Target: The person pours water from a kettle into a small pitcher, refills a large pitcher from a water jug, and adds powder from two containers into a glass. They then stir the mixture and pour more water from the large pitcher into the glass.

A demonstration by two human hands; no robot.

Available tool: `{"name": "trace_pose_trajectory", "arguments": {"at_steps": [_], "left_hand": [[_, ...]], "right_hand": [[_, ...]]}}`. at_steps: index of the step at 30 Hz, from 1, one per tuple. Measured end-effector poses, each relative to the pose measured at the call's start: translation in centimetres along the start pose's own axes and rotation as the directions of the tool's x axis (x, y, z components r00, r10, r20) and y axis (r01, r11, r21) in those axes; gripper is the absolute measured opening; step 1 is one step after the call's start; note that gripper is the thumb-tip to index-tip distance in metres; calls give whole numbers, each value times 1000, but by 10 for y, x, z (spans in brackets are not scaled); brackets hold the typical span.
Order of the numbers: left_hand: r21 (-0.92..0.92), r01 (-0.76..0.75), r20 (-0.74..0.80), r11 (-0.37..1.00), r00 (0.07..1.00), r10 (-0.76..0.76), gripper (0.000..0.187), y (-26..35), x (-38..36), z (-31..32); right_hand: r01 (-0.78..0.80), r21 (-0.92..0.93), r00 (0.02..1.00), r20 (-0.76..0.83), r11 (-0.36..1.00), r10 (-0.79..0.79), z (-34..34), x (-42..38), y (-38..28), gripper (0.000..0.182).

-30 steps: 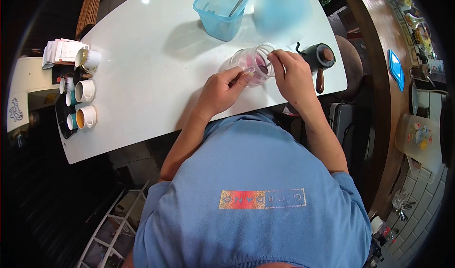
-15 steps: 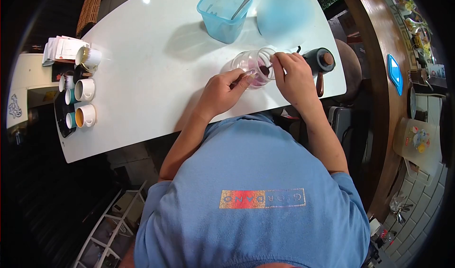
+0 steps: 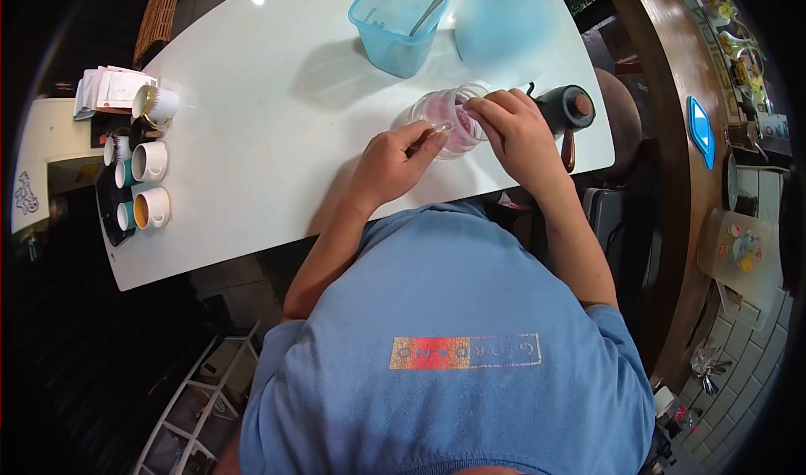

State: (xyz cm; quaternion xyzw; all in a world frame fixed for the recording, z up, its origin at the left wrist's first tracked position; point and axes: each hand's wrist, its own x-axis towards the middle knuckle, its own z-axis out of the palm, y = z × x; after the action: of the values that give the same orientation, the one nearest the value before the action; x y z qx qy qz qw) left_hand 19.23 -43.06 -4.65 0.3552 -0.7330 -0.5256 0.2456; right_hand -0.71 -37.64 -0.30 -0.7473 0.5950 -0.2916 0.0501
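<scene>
A clear glass mug (image 3: 437, 106) with pink contents stands near the table's front edge, tilted a little in my view. My left hand (image 3: 395, 163) is closed on its handle, fingertips pinched together. At the mug's rim, my right hand (image 3: 519, 131) is closed in a pinch on a small spoon whose lower end is inside the mug; fingers hide most of the spoon. Just right of this hand is a dark cylindrical pot (image 3: 564, 106) with a brown knob and handle.
A light blue plastic tub (image 3: 395, 43) holding a metal spoon (image 3: 437, 3) stands beyond the mug. Beside it is a round blue object (image 3: 506, 26), blurred. Several cups (image 3: 151, 161) and a stack of papers (image 3: 117, 87) line the left edge of the white table (image 3: 252, 139).
My right hand has shifted slightly left toward the mug's rim. The dark spoon bowl seen over the mug's opening no longer shows. My left hand keeps its hold on the handle.
</scene>
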Motion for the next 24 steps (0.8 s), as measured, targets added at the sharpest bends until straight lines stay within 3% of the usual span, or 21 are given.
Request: {"name": "trace_pose_trajectory", "arguments": {"at_steps": [4, 6, 7, 9, 13, 15, 16, 18, 22, 24], "left_hand": [[-20, 16, 38, 1000, 999, -15, 28, 1, -1, -2], [24, 32, 54, 999, 998, -34, 28, 0, -1, -3], [24, 34, 55, 999, 998, -35, 28, 0, -1, -2], [-6, -19, 8, 1000, 1000, 19, 32, 0, 0, -1], [-22, -14, 1, 1000, 1000, 14, 33, -5, 0, 1], [16, -36, -19, 999, 999, 36, 33, -5, 0, 1], [15, -36, -16, 999, 999, 36, 33, -4, 0, 0], [53, 28, 60, 998, 998, -31, 29, -1, 1, -2], [32, 31, 47, 999, 998, -33, 29, 0, 0, 0], [36, 1, 0, 999, 1000, -1, 32, -3, 0, 2]], "right_hand": [[47, -83, 999, 11, 995, -47, -1, -1, -1, 14], [-213, 76, 977, -17, 974, 214, 4, -5, 0, 12], [-214, 77, 976, -15, 974, 216, 3, -4, -1, 12], [-610, 228, 793, 153, 759, 590, 1, -2, -3, 14], [-549, 245, 835, 113, 799, 539, 5, -7, -2, 14], [-227, 66, 967, -105, 972, 233, 9, -8, 1, 13], [-230, 65, 966, -106, 971, 236, 9, -7, 1, 13], [-74, -21, 990, -122, 997, 71, 8, -5, -1, 13], [18, -53, 994, -106, 998, -24, 10, -6, -5, 10], [-75, -86, 995, -78, 993, 68, 6, -7, -9, 9]]}}
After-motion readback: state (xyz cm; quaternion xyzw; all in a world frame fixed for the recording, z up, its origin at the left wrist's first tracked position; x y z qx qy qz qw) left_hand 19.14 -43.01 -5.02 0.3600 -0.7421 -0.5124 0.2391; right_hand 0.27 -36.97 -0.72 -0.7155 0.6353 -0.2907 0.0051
